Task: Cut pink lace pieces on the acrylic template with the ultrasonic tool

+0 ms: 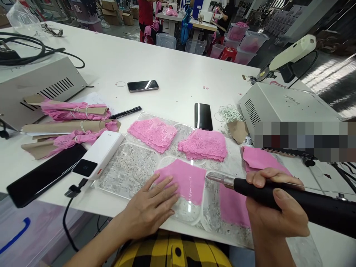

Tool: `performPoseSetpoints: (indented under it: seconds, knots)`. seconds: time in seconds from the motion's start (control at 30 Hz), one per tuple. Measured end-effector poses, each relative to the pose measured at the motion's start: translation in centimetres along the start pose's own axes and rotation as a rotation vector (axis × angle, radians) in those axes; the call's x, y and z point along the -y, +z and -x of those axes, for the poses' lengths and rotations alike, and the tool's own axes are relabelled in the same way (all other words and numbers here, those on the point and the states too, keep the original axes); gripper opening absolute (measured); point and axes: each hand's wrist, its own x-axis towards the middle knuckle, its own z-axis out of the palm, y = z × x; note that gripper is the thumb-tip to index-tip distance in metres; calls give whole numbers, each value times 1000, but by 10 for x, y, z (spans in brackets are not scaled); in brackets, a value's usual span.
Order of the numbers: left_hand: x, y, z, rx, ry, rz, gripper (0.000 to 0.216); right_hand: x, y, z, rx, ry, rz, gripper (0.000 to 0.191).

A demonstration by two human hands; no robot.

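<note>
My left hand (152, 205) lies flat with fingers spread on a pink fabric piece (187, 181) that rests on a clear plastic template sheet (128, 168). My right hand (274, 211) is wrapped round a black hot-cutter handle (294, 203); its metal tip (215, 178) sits at the right edge of that pink piece. Another pink piece (232, 207) lies under the tool, and one more (258, 158) lies beyond my right hand. Two stacks of pink lace (152, 133) (203, 145) rest further back on the sheet.
A white power bank (98, 155) and a dark phone (41, 175) lie to the left. Pink lace bundles wrapped in brown card (72, 110) sit by a grey box (36, 87). Two phones (142, 85) (203, 116), a black marker (125, 112) and a second grey box (280, 105) stand behind.
</note>
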Motion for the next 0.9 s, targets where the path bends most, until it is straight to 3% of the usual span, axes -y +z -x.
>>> performPoseSetpoints:
  seconds: [0.2,0.9]
  knots:
    - [-1,-1,-1,67,60,5,31,5,-10,10,29,38,11,17]
    - [-1,0,-1,59,55,23,30,0,-8,13,79,24,-24,12]
